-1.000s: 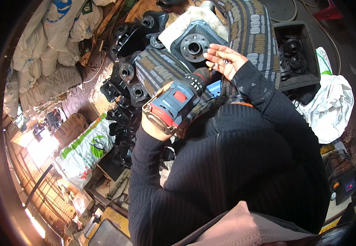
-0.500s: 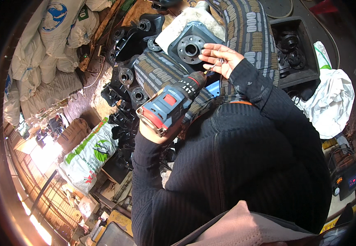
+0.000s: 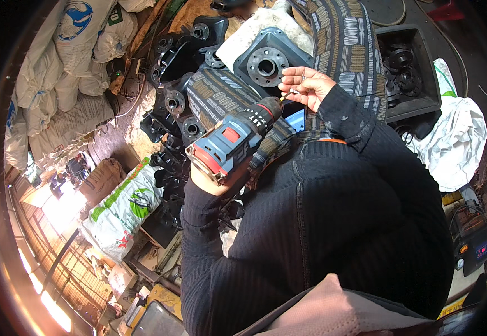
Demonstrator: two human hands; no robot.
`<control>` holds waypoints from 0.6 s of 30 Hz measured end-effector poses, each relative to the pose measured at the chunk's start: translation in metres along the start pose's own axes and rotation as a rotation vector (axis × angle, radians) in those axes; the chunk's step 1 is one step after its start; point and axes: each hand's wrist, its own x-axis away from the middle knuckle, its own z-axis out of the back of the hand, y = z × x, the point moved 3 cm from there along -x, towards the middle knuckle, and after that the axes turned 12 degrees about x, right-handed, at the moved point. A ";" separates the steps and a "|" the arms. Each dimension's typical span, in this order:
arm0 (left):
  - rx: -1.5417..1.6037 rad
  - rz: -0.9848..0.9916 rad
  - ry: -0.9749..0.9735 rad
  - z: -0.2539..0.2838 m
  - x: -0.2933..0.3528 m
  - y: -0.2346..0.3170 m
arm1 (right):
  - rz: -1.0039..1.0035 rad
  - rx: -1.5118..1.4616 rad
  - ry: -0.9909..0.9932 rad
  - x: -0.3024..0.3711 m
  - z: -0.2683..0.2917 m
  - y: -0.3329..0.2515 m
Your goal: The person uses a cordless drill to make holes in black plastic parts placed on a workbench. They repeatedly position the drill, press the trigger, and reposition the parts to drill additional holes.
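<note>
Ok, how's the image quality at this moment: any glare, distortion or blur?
Head view: glare blows out a patch left of the white-and-green sack; head view: a dark ring frames the picture, edges bending near it; head view: the drill in the left hand looks fairly sharp, but the metal bits in the right hand are too small to identify.

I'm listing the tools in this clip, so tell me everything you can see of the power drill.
The power drill has a blue-grey, plastic-looking body with red patches, a dark marked collar and a red-ringed front with a thin yellowish bit. It points up and rightward in the picture, above the patterned trousers. The left hand holds it, hiding the handle. The bit's tip is near the right hand; contact is unclear.
</note>
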 end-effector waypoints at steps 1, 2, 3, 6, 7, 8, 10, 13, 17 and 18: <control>0.001 0.012 -0.008 0.001 0.000 0.000 | -0.010 0.016 -0.016 0.000 -0.002 -0.001; 0.006 0.018 -0.018 0.000 0.000 0.000 | -0.017 0.032 -0.026 0.001 -0.003 -0.002; 0.011 0.025 -0.027 0.000 -0.001 -0.001 | -0.023 0.048 -0.036 0.001 -0.003 -0.002; 0.031 0.027 -0.049 0.001 -0.002 -0.003 | -0.020 0.092 -0.040 0.002 -0.006 -0.002; 0.019 0.017 -0.045 0.001 -0.003 -0.002 | -0.008 0.119 -0.042 0.002 -0.008 -0.003; 0.007 0.006 -0.042 0.001 -0.003 -0.002 | 0.003 0.146 -0.043 0.002 -0.010 -0.005; -0.023 0.014 -0.058 0.002 -0.005 -0.004 | 0.018 0.186 -0.039 0.002 -0.013 -0.007; -0.044 0.043 -0.078 0.004 -0.003 -0.004 | 0.024 0.236 -0.045 0.002 -0.014 -0.009; 0.045 0.067 -0.021 0.006 -0.001 -0.005 | 0.031 0.237 -0.082 0.000 -0.018 -0.014; 0.072 0.098 -0.005 0.006 -0.001 -0.005 | 0.030 0.198 -0.080 0.000 -0.021 -0.014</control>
